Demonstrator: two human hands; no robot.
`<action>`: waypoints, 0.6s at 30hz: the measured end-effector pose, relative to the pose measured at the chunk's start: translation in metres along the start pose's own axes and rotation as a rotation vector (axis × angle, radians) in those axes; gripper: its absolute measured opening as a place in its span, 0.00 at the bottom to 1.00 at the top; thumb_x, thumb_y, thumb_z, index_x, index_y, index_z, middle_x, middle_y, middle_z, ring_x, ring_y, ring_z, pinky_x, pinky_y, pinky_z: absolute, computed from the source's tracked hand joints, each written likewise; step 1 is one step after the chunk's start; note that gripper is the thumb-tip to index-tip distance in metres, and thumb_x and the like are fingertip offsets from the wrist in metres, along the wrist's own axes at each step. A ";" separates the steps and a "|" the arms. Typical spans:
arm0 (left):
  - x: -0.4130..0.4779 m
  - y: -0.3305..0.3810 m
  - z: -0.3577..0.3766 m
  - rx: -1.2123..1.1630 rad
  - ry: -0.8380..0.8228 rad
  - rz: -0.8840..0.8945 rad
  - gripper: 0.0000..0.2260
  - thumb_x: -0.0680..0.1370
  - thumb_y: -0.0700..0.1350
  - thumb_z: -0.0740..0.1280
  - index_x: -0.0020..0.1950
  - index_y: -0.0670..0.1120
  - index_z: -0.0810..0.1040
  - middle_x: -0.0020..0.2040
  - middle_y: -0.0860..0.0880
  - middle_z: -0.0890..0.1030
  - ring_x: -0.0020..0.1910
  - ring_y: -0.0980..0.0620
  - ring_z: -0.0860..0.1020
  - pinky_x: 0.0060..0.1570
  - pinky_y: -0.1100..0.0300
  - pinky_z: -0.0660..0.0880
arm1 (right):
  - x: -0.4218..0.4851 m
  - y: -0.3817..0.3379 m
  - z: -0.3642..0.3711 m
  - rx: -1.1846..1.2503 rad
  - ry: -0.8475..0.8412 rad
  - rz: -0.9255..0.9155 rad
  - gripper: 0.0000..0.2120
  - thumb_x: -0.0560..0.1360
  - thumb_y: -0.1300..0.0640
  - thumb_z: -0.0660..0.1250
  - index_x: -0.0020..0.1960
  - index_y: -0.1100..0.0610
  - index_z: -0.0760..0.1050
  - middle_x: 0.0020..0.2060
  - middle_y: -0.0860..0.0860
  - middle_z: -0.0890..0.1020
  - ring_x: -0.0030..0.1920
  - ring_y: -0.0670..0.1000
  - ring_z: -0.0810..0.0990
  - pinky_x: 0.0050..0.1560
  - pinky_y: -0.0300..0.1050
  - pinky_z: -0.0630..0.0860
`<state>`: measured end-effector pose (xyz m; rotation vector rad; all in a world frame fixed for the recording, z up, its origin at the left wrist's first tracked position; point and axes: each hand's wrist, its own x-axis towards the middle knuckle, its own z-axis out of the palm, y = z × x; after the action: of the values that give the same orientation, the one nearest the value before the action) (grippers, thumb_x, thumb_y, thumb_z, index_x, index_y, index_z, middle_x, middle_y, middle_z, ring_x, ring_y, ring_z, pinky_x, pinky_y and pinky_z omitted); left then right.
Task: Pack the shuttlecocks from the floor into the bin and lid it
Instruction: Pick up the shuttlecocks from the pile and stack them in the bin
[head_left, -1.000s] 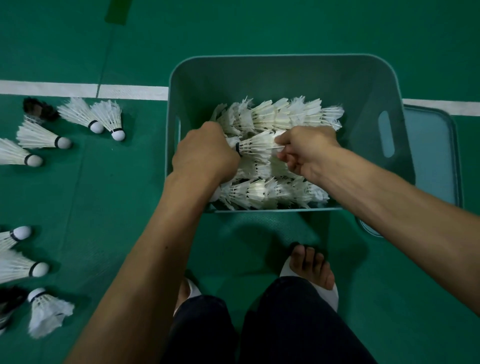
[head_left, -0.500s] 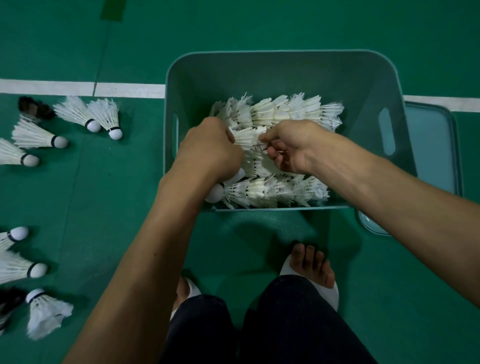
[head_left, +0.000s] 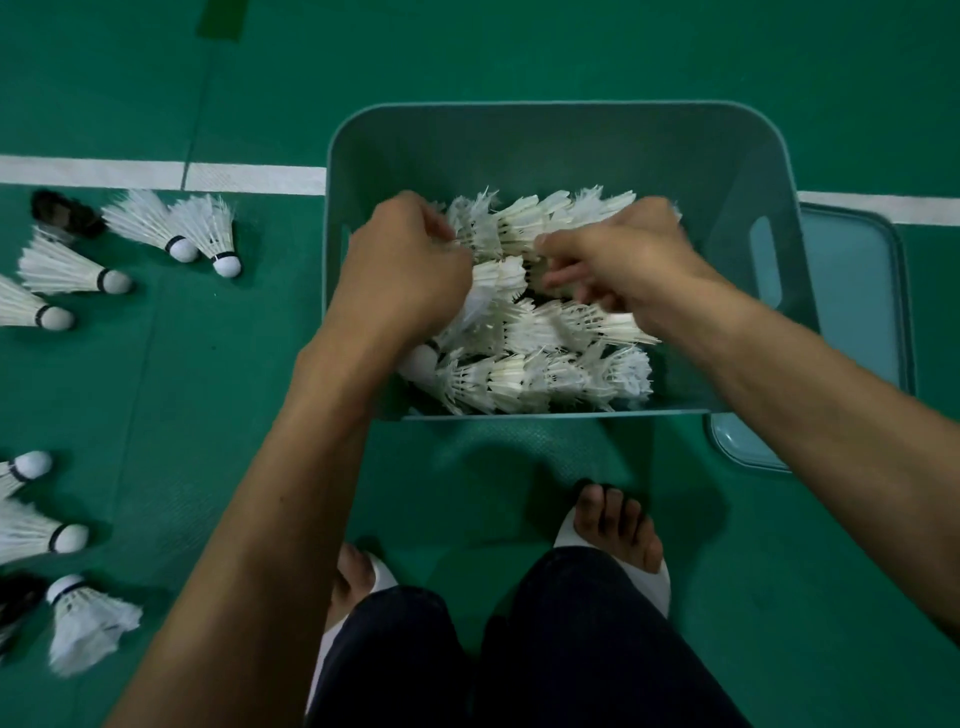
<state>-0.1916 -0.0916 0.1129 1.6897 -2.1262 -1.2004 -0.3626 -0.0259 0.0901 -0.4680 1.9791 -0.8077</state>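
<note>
Most of the view is green floor (head_left: 519, 62). On it stands the teal bin (head_left: 550, 150), and its lid (head_left: 852, 291) lies flat on the floor, just beside the bin's right wall and partly hidden by it. Packed shuttlecocks (head_left: 524, 379) lie in rows on the bin's bottom, while loose shuttlecocks (head_left: 62, 265) wait on the floor well to the left. They look nearly weightless, with brittle feather skirts that would likely split under a squeeze. The firm cork end or the stiff base of the skirt seems the place to hold. Both hands are down inside the bin. The left hand (head_left: 405, 270) has its fingers curled round a held shuttlecock (head_left: 421, 364), whose cork pokes out below the wrist. The right hand (head_left: 628, 265) has its fingers (head_left: 563, 280) half bent among the feathers and blurred, so I cannot tell whether they pinch one.
</note>
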 end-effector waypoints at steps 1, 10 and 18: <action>0.000 0.005 0.001 -0.105 -0.010 -0.008 0.04 0.81 0.47 0.67 0.54 0.49 0.78 0.45 0.52 0.81 0.42 0.52 0.80 0.41 0.58 0.73 | -0.008 -0.002 -0.008 0.012 0.001 -0.093 0.10 0.73 0.55 0.78 0.47 0.61 0.84 0.38 0.53 0.88 0.23 0.44 0.75 0.23 0.37 0.68; 0.002 0.046 0.022 -0.276 -0.125 0.025 0.21 0.81 0.58 0.65 0.54 0.40 0.83 0.48 0.40 0.85 0.47 0.43 0.84 0.54 0.44 0.81 | -0.035 -0.001 -0.034 -0.012 -0.344 -0.517 0.05 0.71 0.61 0.78 0.43 0.63 0.86 0.34 0.64 0.81 0.30 0.46 0.69 0.30 0.35 0.65; -0.007 0.017 0.000 0.204 0.017 -0.022 0.10 0.80 0.44 0.60 0.55 0.44 0.78 0.47 0.45 0.80 0.48 0.40 0.78 0.47 0.51 0.75 | -0.010 0.022 -0.045 -0.299 0.111 -0.031 0.07 0.78 0.57 0.73 0.49 0.62 0.83 0.30 0.52 0.75 0.27 0.48 0.69 0.28 0.39 0.66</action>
<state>-0.2019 -0.0851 0.1259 1.8006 -2.2936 -1.0003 -0.3969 0.0119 0.0967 -0.6406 2.2124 -0.5675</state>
